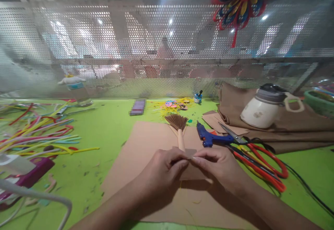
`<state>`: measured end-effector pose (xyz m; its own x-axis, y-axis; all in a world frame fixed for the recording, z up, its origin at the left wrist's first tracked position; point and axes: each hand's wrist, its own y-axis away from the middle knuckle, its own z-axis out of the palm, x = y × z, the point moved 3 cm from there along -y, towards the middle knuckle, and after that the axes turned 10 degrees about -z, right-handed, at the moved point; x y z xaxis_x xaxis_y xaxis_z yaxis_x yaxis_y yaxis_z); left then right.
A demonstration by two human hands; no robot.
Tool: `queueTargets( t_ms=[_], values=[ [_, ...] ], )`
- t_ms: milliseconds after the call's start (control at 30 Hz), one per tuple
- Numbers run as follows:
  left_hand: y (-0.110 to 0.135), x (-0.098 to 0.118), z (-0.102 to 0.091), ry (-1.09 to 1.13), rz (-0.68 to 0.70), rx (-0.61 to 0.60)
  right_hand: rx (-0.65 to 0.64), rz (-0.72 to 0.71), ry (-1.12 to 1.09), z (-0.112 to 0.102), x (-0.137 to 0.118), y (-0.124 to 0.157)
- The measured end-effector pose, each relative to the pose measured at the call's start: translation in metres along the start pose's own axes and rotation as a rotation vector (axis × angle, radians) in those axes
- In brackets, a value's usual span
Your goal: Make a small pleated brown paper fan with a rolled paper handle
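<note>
My left hand (161, 169) and my right hand (217, 165) meet over a tan cardboard sheet (146, 143), both pinching a small brown paper piece (190, 152). The piece wraps the lower end of a tan stick (181, 139) topped with a fan of dark brown fringed paper (176, 121). The stick points away from me and lies flat on the cardboard. Fingers of both hands are closed on the paper.
A blue glue gun (212, 138), scissors (233, 133) and red and orange loops (263, 165) lie right of the hands. A white jug (262, 110) rests on brown fabric (300, 124). Coloured strips (36, 136) are piled at left. A perforated screen (130, 49) stands behind.
</note>
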<state>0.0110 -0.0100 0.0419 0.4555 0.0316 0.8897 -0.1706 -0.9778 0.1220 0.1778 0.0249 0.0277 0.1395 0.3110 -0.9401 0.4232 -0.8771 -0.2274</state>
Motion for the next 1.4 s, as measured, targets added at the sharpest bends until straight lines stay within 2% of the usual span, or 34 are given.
queueTargets(
  t_ms=[167, 233, 300, 433, 500, 633, 767, 967, 1100, 1233, 1400],
  values=[
    [-0.006, -0.021, 0.006, 0.32, -0.165, -0.134, 0.037, -0.014, 0.02, -0.002, 0.003, 0.0],
    [-0.008, -0.025, 0.007, 0.499, -0.193, -0.185, 0.048, -0.01, 0.022, -0.002, 0.005, -0.001],
    [-0.01, -0.024, 0.004, 0.567, -0.179, -0.226, 0.061, -0.006, 0.012, -0.002, 0.008, -0.001],
    [-0.014, -0.014, -0.008, 0.348, -0.099, -0.231, 0.064, 0.069, -0.064, -0.002, 0.014, -0.001],
    [-0.015, -0.01, -0.012, 0.307, -0.083, -0.225, 0.043, 0.12, -0.115, -0.002, 0.016, -0.001],
    [-0.016, -0.012, -0.011, 0.314, -0.106, -0.218, 0.008, 0.136, -0.098, -0.002, 0.016, -0.003],
    [-0.02, -0.02, -0.008, 0.313, -0.145, -0.172, 0.031, 0.026, 0.035, -0.002, 0.007, -0.003],
    [-0.02, -0.023, -0.004, 0.404, -0.182, -0.198, -0.008, -0.064, 0.148, -0.001, -0.002, 0.001],
    [-0.017, -0.028, 0.001, 0.516, -0.212, -0.223, -0.007, -0.031, 0.11, -0.005, 0.002, -0.001],
    [-0.017, -0.031, 0.003, 0.464, -0.195, -0.167, -0.014, 0.042, 0.002, -0.005, 0.009, -0.003],
    [-0.018, -0.023, 0.0, 0.424, -0.167, -0.134, 0.004, 0.115, -0.113, -0.004, 0.014, -0.002]
  ],
)
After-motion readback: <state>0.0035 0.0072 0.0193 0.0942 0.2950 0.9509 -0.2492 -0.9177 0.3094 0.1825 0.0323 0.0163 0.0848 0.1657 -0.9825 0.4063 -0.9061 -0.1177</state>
